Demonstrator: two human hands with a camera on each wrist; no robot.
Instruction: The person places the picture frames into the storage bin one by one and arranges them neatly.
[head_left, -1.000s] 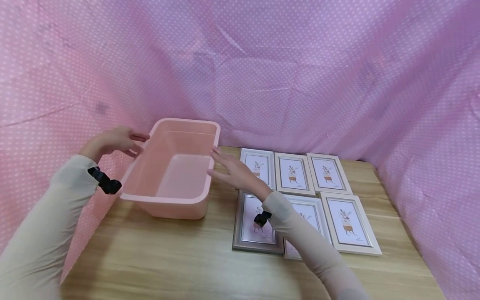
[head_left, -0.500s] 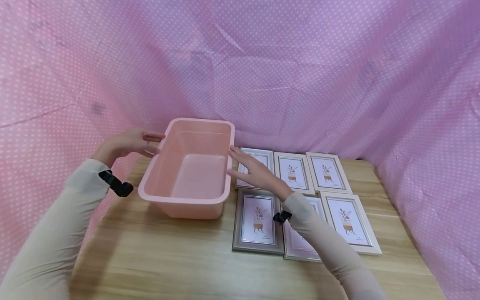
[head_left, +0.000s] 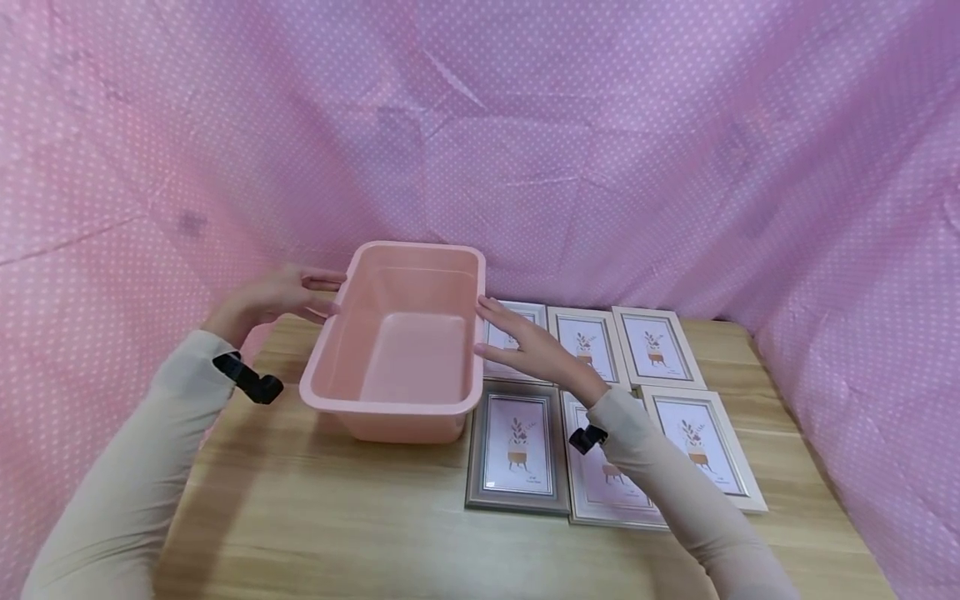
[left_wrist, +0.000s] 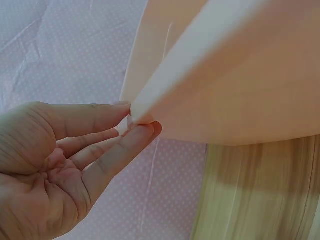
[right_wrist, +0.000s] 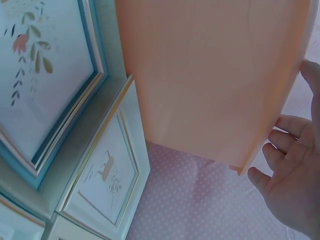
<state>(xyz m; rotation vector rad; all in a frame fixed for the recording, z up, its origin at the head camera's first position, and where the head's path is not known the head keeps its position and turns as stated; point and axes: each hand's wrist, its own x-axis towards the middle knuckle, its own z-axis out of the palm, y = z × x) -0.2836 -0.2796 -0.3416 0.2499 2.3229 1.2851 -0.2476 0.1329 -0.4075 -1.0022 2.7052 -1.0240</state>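
Observation:
A pink plastic tub (head_left: 393, 408) stands on the wooden table, upright, with nothing inside. My left hand (head_left: 277, 296) touches the outer side of its left rim, thumb and fingers spread. Close up in the left wrist view, the fingertips (left_wrist: 145, 131) meet the underside of the tub's rim (left_wrist: 200, 50). Against the right rim rests my right hand (head_left: 536, 346), its fingers fairly straight. The right wrist view has this hand (right_wrist: 295, 165) at the rim edge beside the tub's outer wall (right_wrist: 200, 75). A grey-silver picture frame (head_left: 517, 446) lies just right of the tub.
Several more picture frames lie face up in two rows, among them a white one (head_left: 654, 350) at the back and a cream one (head_left: 697, 446) in front. My right forearm covers part of them. Pink dotted cloth (head_left: 510, 167) hangs around the table (head_left: 352, 533).
The tub has moved right across the table, with both hands staying at its rims. It now stands close beside the frames, which have stayed in place.

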